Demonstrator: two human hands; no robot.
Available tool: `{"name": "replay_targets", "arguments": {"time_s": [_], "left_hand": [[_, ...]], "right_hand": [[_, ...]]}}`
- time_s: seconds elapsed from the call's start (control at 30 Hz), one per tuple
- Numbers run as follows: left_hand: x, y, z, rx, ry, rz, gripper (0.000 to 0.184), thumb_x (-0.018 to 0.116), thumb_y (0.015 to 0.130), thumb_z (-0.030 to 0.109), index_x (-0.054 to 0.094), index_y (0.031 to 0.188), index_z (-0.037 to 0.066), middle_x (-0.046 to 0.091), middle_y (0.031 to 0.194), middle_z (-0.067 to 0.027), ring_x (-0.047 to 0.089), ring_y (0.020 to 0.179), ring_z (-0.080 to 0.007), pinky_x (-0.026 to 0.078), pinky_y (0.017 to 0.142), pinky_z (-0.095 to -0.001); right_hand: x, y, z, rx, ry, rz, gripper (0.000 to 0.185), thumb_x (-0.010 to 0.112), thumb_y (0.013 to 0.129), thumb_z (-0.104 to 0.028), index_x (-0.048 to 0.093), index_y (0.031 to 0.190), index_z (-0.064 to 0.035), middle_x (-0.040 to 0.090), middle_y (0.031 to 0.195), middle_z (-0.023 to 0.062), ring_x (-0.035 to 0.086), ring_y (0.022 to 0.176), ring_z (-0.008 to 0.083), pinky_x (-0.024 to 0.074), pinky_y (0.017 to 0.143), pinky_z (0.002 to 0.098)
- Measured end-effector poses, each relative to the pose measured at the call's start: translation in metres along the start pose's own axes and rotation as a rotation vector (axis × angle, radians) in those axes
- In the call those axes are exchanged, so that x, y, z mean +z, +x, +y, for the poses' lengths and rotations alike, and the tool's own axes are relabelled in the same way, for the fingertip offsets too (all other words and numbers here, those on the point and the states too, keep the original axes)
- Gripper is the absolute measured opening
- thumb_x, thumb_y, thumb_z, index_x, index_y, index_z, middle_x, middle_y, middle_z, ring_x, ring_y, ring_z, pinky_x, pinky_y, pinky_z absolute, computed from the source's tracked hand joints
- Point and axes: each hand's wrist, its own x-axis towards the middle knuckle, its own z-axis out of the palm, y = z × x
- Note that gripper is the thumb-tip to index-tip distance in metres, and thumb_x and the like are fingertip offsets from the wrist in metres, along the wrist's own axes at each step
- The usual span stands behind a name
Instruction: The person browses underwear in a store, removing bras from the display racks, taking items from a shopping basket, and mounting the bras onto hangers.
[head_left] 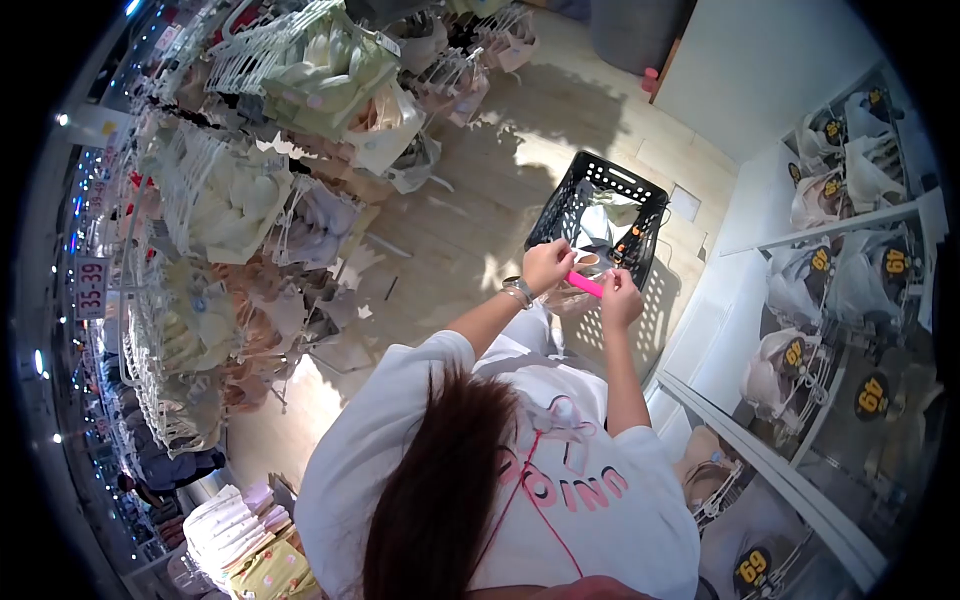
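A bright pink strip stretches between my two hands, in front of my body. My left hand, with a watch at the wrist, is closed on its left end. At the other end, my right hand pinches the strip with curled fingers. Just beyond my hands is a black perforated basket on the floor. Several pale and dark items lie inside it, with small orange spots among them. Part of the basket's near side is hidden by my hands.
Racks of bras on white hangers line the left. On the right, white shelving holds more bras with round black tags. Folded fabric is stacked at lower left. A grey bin-like container stands at the back.
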Motion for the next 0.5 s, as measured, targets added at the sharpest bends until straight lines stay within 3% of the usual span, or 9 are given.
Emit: {"name": "replay_targets", "arguments": {"time_s": [0.17, 0.4, 0.5], "left_hand": [[0.012, 0.042, 0.001, 0.060, 0.005, 0.023, 0.020, 0.064, 0.080, 0.030, 0.064, 0.072, 0.012, 0.063, 0.062, -0.0067, 0.062, 0.058, -0.0264, 0.046, 0.051, -0.0385], [0.017, 0.092, 0.013, -0.005, -0.026, -0.122, 0.022, 0.063, 0.080, 0.033, 0.065, 0.073, 0.013, 0.063, 0.062, -0.0072, 0.062, 0.057, -0.0268, 0.046, 0.051, -0.0391], [0.017, 0.112, 0.013, -0.127, -0.045, -0.314, 0.024, 0.064, 0.081, 0.036, 0.066, 0.073, 0.014, 0.064, 0.062, -0.0047, 0.063, 0.058, -0.0222, 0.046, 0.052, -0.0359]], "right_hand": [[0.004, 0.039, 0.003, 0.033, 0.053, -0.023, 0.012, 0.066, 0.082, -0.026, 0.066, 0.079, -0.0141, 0.066, 0.068, 0.0063, 0.065, 0.062, 0.0262, 0.0471, 0.054, 0.0376], [0.003, 0.093, -0.002, 0.137, 0.013, -0.138, 0.014, 0.065, 0.083, -0.028, 0.066, 0.081, -0.0135, 0.067, 0.073, 0.0075, 0.066, 0.067, 0.0248, 0.0480, 0.056, 0.0351], [0.011, 0.104, 0.029, 0.165, 0.149, -0.213, 0.013, 0.069, 0.081, -0.019, 0.066, 0.088, -0.0081, 0.068, 0.072, 0.0062, 0.065, 0.064, 0.0164, 0.0472, 0.056, 0.0300]]}}
